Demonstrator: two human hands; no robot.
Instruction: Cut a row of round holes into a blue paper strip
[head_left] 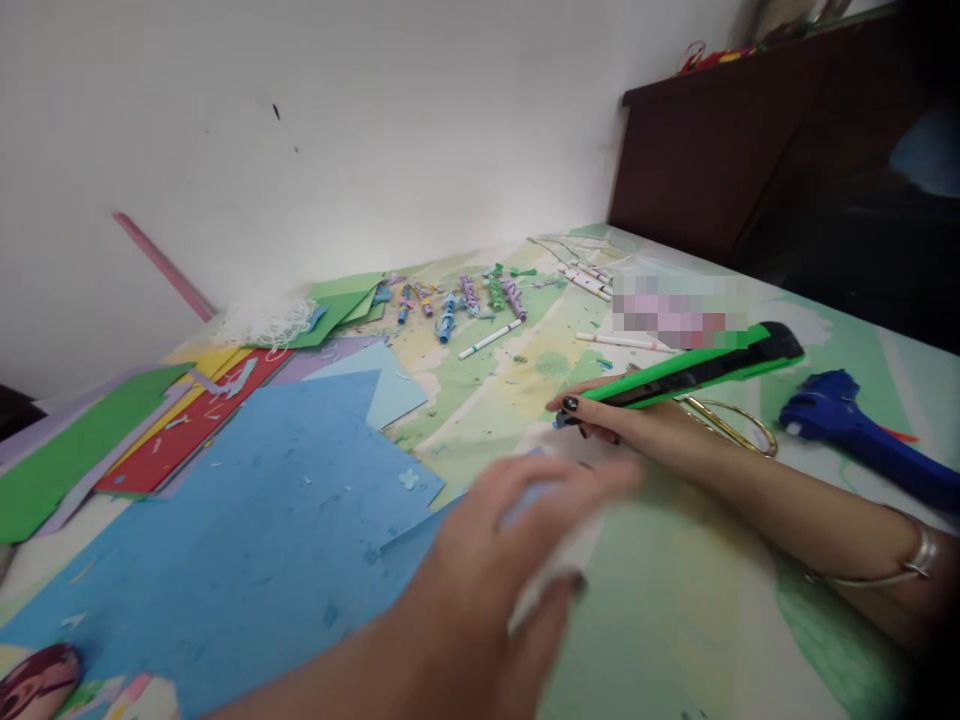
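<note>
My left hand [502, 550], blurred by motion, reaches over the table beside a blue sheet [247, 500], its fingers stretched out and the thumb apart. I see nothing in it. Beyond it, my right hand [611, 415] is closed on a green and black utility knife [690, 365], held like a pen. The knife's body slants back over the wrist. Under the right forearm, partly hidden, lie gold scissor handles [739, 425]. A small flower cutout [409, 480] rests on the blue sheet.
A blue glue gun [862, 430] lies at right. Small curled paper pieces [448, 318], a white marker [490, 339] and white string [266, 325] lie farther back. Green sheets [90, 440] and red sheets [187, 430] are at left. A wall [375, 130] rises behind.
</note>
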